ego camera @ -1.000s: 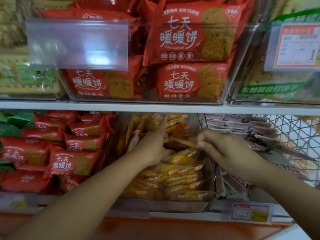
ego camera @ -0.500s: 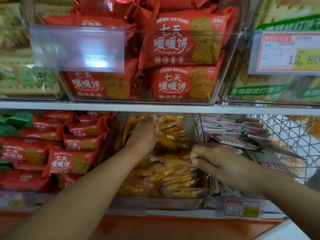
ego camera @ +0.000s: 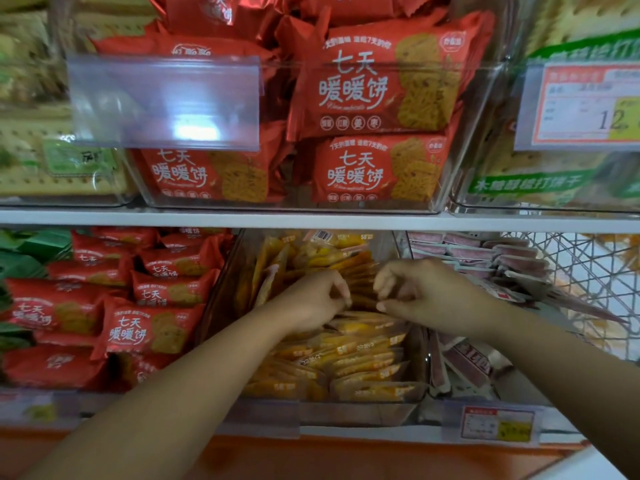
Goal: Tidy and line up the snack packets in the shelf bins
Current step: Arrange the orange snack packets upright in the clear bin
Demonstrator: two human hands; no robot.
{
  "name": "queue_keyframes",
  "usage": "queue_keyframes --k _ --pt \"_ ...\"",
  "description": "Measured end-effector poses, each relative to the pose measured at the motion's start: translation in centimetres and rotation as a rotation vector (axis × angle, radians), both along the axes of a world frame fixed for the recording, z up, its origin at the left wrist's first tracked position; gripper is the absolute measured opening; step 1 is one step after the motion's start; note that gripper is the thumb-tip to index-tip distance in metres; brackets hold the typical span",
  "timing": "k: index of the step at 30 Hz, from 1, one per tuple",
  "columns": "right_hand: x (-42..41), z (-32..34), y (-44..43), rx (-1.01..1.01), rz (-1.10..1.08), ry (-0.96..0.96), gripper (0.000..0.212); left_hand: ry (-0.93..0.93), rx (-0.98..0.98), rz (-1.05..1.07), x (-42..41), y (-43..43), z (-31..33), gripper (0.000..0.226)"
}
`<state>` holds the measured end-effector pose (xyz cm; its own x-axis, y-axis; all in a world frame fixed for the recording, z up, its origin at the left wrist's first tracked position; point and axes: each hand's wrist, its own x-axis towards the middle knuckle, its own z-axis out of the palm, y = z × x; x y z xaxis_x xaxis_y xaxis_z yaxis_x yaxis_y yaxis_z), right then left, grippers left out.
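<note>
Left hand point(ego camera: 311, 301), right hand point(ego camera: 420, 294), fingers curled amid yellow packets point(ego camera: 363, 362); grip unclear

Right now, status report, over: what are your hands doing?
Left hand and right hand both in the middle bin, fingers curled at the yellow packets; grip unclear. Front rows stacked flat, back ones leaning. Nothing blocking.

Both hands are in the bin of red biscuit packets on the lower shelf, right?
No. The head view shows the left hand and the right hand in the bin of yellow packets on the lower shelf; the red packets lie beside it.
</note>
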<state>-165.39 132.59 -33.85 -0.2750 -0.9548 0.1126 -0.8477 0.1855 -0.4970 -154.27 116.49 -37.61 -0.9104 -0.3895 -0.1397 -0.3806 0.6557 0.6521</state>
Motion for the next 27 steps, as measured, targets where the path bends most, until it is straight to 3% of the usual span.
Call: queue_keyframes --k 3,5,8,11,18,23,27 --pt "-0.8 0.4 -0.5 0.07 -0.014 0.063 0.037 -0.131 0.118 -0.095 0.9 -0.4 0.9 0.011" --pt "-1.1 0.4 -0.7 0.136 0.006 0.257 0.047 -0.243 0.177 -0.166 1.1 -1.1 1.9 0.028" --pt "-0.5 -0.1 -0.8 0.324 0.078 0.396 0.036 -0.209 0.19 -0.112 0.1 -1.7 2.8 0.037" --pt "0.2 -0.7 -0.8 0.419 0.073 0.356 0.036 -0.02 -0.117 0.034 -1.5 -2.8 2.4 0.032" --pt "0.1 -0.8 -0.6 0.401 0.071 0.328 0.036 0.004 -0.765 0.14 -2.9 -3.0 1.5 0.038" --pt "0.3 -0.8 -0.4 0.367 0.063 0.324 0.035 -0.069 -0.841 0.203 -3.1 -3.6 1.8 0.017" --pt "0.2 -1.2 0.0 0.256 0.055 0.273 0.033 0.246 -0.734 0.14 -1.4 -2.9 2.1 0.016"
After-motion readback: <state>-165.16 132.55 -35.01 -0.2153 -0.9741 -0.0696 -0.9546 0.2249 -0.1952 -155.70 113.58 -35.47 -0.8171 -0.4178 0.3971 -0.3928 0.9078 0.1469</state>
